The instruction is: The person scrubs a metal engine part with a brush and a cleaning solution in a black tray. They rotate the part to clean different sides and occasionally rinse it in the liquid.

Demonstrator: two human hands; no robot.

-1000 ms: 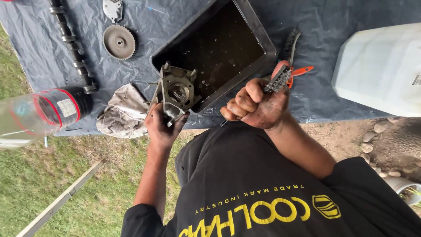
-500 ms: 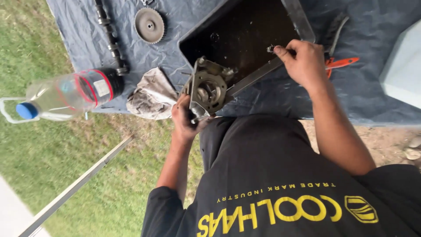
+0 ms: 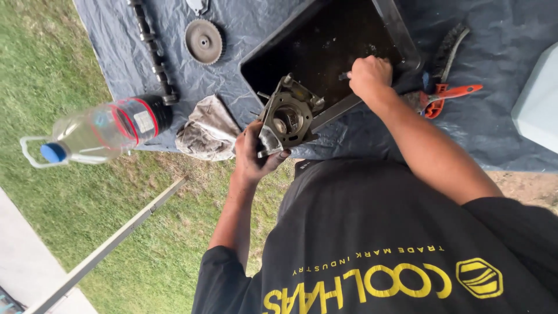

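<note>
1. The left hand (image 3: 256,157) is wrapped around the lower edge of a grey metal engine part (image 3: 288,116), fingers curled tight. It props the part upright on the near rim of a black tray (image 3: 401,40), so the part sits half over the tray and half over the dark tarp (image 3: 511,145) below.

2. The right hand (image 3: 369,75) is closed in a fist over the tray, just beyond the part. A small dark tip pokes out towards the part, so it grips some small tool, but I cannot tell what kind.

3. The part balances on a thin rim with one hand holding it. If that grip slips on greasy metal, I think the part could tip into the tray or drop onto the tarp.

4. Studs stick out of the part near the left fingers. A sudden push from the right hand might pinch or scrape them.

5. Near the right edge of the tarp lie a wire brush (image 3: 450,46) and an orange-handled tool (image 3: 450,96), close to the right forearm, easy to knock.

6. At the tarp's left edge stand a plastic bottle (image 3: 104,131) and a crumpled rag (image 3: 206,131); farther back lie a gear (image 3: 204,40) and a long shaft (image 3: 151,49).
</note>
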